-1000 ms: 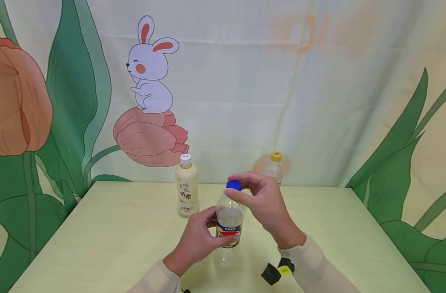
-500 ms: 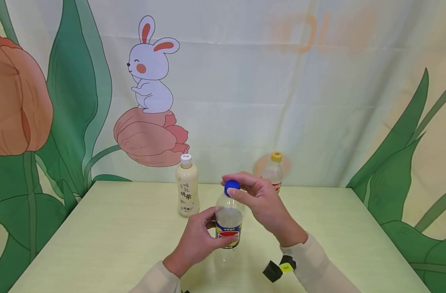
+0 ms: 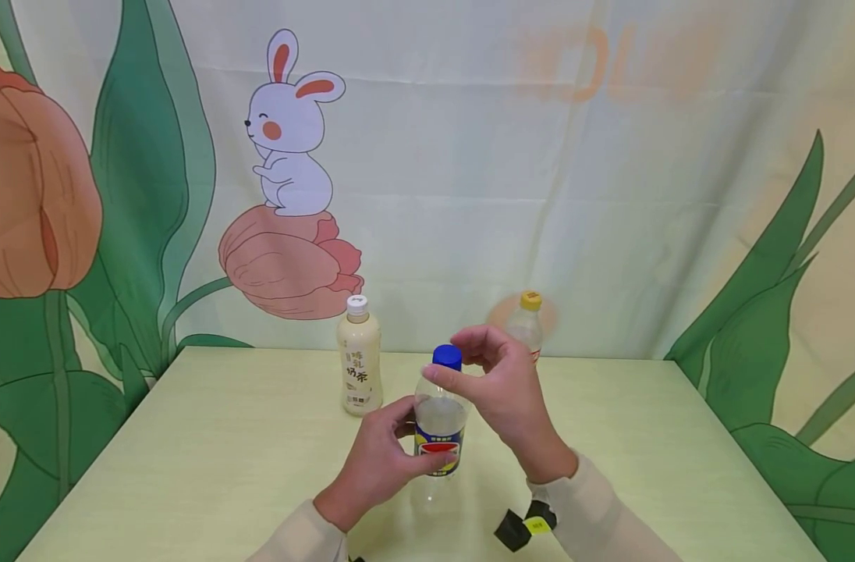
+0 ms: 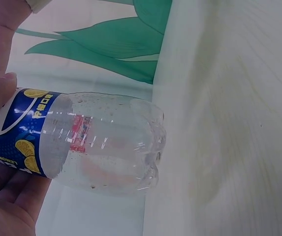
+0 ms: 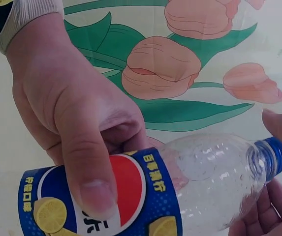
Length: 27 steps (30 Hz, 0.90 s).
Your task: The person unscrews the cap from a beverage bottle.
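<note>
A clear plastic soda bottle with a blue label stands upright before me, screw cap on its neck. My left hand grips the label, thumb across its front. The lower part of the bottle looks see-through, and I cannot tell whether the base touches the table. My right hand surrounds the blue cap, its thumb in front and fingers behind. The right wrist view shows a gap between that thumb and the cap.
A milk tea bottle with a white cap stands behind, to the left. Behind my right hand is a clear bottle with a yellow cap, partly hidden. The pale table ends at a printed curtain.
Half a second ago my right thumb lay against the cap and the fingers over it. They have since spread off the cap and the wrist has turned. The left hand keeps its grip.
</note>
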Tool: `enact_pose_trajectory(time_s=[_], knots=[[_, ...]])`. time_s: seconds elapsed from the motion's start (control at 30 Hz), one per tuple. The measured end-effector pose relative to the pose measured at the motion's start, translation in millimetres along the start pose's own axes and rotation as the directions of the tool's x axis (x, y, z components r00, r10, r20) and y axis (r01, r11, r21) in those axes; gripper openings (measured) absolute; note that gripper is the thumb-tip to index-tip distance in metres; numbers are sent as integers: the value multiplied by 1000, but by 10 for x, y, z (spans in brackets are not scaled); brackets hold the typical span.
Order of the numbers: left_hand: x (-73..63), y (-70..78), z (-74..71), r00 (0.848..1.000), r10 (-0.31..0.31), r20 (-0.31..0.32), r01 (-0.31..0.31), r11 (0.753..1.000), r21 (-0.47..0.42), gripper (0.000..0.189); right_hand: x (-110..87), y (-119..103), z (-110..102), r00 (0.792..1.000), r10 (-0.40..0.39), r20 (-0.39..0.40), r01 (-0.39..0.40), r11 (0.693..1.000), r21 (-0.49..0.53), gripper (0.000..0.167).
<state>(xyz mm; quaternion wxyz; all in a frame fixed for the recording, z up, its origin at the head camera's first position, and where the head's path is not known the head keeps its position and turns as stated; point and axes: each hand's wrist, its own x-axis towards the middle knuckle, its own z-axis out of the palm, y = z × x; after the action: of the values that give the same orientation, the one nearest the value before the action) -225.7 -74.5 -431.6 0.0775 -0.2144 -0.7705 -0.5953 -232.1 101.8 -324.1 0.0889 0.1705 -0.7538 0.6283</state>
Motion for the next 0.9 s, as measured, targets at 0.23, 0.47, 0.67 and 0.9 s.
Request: enact_pose_trajectory(time_s=[0.23, 0.47, 0.67, 0.9], knots=[[22, -15, 12, 1000, 4, -2, -4, 1000, -12, 53, 19, -29, 35, 996, -17, -82, 14, 999, -37, 37], [38, 11, 4, 1000, -27, 1, 27, 999, -22, 55, 44, -37, 15, 998, 10, -64, -12, 1000, -28, 33], [49, 26, -5, 999, -36, 1, 36, 999, -25, 54, 68, -39, -16, 1000, 4, -24, -4, 1000, -8, 29], [65, 41, -14, 1000, -24, 3, 24, 1000, -17, 54, 96, -52, -47, 999, -32, 33, 31, 999, 31, 26]])
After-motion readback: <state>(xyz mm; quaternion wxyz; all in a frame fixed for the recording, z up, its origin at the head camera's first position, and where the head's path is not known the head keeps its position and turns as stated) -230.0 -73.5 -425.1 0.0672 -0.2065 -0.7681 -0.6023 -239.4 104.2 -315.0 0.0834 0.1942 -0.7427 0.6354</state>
